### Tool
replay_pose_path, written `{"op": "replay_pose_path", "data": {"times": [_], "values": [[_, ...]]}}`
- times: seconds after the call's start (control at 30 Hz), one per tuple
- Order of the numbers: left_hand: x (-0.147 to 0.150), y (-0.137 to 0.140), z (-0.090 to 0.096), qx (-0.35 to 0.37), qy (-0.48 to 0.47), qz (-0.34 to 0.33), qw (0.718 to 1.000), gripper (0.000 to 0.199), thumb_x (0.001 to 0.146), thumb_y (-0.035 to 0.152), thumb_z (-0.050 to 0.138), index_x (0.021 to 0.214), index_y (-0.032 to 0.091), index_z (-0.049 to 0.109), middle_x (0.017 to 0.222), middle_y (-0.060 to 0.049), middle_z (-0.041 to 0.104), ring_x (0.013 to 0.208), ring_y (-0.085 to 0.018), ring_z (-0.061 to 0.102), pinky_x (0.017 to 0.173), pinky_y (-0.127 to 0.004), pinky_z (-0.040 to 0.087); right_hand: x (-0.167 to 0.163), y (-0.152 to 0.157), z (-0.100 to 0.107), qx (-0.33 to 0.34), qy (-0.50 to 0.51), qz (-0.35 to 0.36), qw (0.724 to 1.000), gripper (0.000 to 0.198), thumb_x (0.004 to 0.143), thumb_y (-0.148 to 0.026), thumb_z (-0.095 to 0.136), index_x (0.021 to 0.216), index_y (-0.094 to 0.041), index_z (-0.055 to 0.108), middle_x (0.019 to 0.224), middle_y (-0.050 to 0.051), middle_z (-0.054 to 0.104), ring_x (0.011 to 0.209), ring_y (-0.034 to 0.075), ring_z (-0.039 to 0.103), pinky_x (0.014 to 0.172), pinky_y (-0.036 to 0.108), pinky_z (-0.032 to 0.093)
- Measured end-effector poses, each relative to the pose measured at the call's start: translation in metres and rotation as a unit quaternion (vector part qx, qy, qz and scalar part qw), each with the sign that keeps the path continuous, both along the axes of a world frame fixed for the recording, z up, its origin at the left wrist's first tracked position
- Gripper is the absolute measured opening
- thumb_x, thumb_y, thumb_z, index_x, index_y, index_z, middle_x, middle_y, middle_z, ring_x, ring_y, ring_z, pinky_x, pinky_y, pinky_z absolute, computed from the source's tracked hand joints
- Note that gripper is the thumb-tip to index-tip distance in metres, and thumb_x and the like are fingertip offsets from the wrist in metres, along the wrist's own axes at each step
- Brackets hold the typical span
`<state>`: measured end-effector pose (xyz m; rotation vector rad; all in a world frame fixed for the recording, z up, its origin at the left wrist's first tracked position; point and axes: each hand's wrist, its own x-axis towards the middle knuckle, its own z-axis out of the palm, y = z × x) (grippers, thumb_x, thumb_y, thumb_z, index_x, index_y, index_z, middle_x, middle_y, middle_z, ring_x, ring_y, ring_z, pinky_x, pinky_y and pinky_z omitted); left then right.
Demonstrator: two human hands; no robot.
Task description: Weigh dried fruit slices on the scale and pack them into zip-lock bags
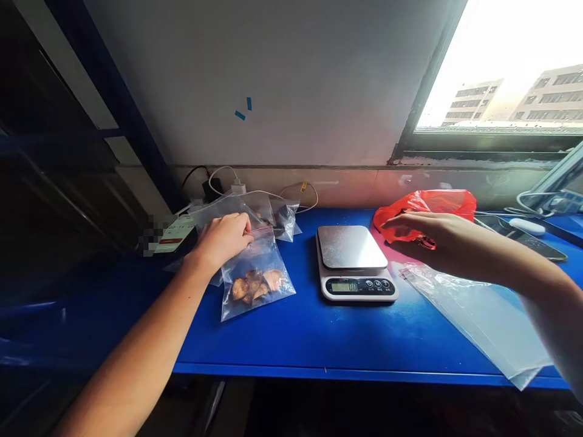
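One clear zip bag point(255, 261), smooth film, is pinched near its top by the left grip point(229, 238); it is laid on the desk point(273, 346), its long axis directed from that grip toward the near edge. Contained: brown, rough, irregular slices point(255, 286). One red bag point(437, 203), thin crumpled plastic, is touched by the loosely curved right grip point(419, 237); fingertips are hidden, so any hold cannot be told. One scale point(359, 290), square metal top on white casing, is set between, nearer the right.
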<state>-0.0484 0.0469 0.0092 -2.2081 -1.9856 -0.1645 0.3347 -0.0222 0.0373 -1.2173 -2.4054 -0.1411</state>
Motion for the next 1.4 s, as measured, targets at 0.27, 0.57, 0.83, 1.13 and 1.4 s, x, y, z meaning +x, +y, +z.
{"op": "replay_pose_path", "data": {"times": [0.27,0.57,0.83,1.13,1.4], "values": [[0.001,0.002,-0.002,0.0,-0.016,-0.003,1.0,0.009,0.079,0.029,0.06,0.081,0.021,0.057,0.099,-0.007,0.07,0.091,-0.026,0.065,0.069,-0.031,0.043,-0.041,0.021,-0.019,-0.081,-0.032,0.009,0.996,0.033,0.094,-0.043,0.048,0.112,-0.022,0.065,0.097,0.005,0.071,0.079,0.018,0.067,0.069,0.032,0.051],[0.0,0.003,0.0,-0.015,-0.029,-0.001,0.999,0.01,0.079,0.029,0.061,0.084,0.02,0.059,0.096,-0.006,0.071,0.085,-0.023,0.065,0.067,-0.029,0.043,-0.032,0.024,-0.048,-0.062,-0.048,0.05,0.996,0.033,0.095,-0.042,0.047,0.108,-0.019,0.066,0.097,0.007,0.07,0.08,0.018,0.067,0.068,0.031,0.051],[-0.003,0.006,-0.004,-0.006,-0.04,-0.026,0.999,0.008,0.077,0.028,0.062,0.075,0.021,0.059,0.091,-0.005,0.07,0.085,-0.024,0.064,0.067,-0.03,0.043,-0.043,0.009,-0.043,0.02,0.002,0.086,0.996,0.027,0.095,-0.034,0.048,0.106,-0.017,0.067,0.095,0.008,0.069,0.085,0.019,0.064,0.074,0.033,0.05],[0.024,-0.006,-0.003,0.047,-0.159,-0.098,0.981,0.013,0.077,0.032,0.061,0.08,0.019,0.063,0.093,-0.005,0.065,0.077,-0.017,0.059,0.071,-0.028,0.045,-0.058,0.007,-0.056,0.043,0.057,0.137,0.988,0.02,0.093,-0.029,0.054,0.104,-0.017,0.065,0.083,0.005,0.068,0.078,0.017,0.062,0.071,0.029,0.047],[0.104,-0.064,-0.009,-0.251,-0.604,-0.185,0.734,0.02,0.071,0.034,0.069,0.072,0.014,0.066,0.064,-0.001,0.058,0.057,-0.009,0.047,0.055,-0.022,0.041,-0.079,-0.009,-0.065,0.151,0.119,0.129,0.973,0.012,0.093,-0.022,0.051,0.094,-0.018,0.062,0.076,0.003,0.064,0.068,0.012,0.055,0.065,0.026,0.042]]}}
